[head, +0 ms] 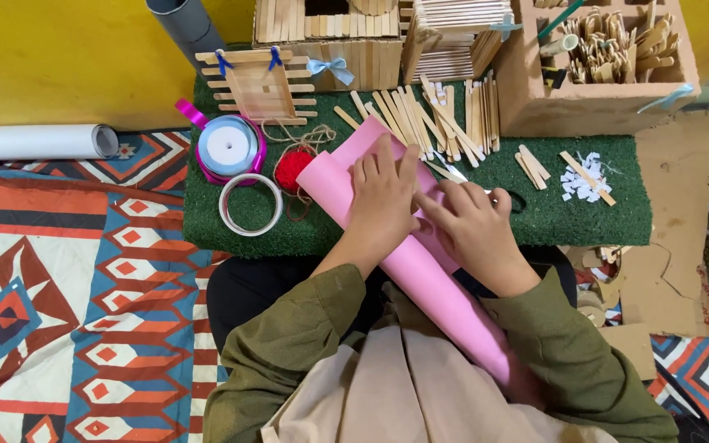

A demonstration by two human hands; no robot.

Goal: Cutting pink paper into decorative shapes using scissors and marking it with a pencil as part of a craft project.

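Seen from above a green craft mat [584, 215]: left hand [383, 201] pressed flat, fingers spread, on a rolled pink paper sheet [420, 275]; right hand [473, 230] laid beside it on the same roll, fingers curled down onto the paper's edge. Both pressing the roll rather than clasping it. Roll lying slantwise from the mat's middle down across the lap.

Top right, a brown cardboard box [592, 107] filled with cut wooden pieces [609, 45] and a small roll of paper [564, 43]. Next to it, an open box built of craft sticks [453, 41] stacked with more sticks. Loose craft sticks [445, 115] fanned on the mat just above the hands. Left of the hands, a ribbon spool [229, 146] with purple rim, an empty white ring [250, 204], a red thread ball [293, 168]. White paper scraps [584, 180] and a stick at right. White paper roll [38, 141] on the patterned rug [67, 312] at far left.
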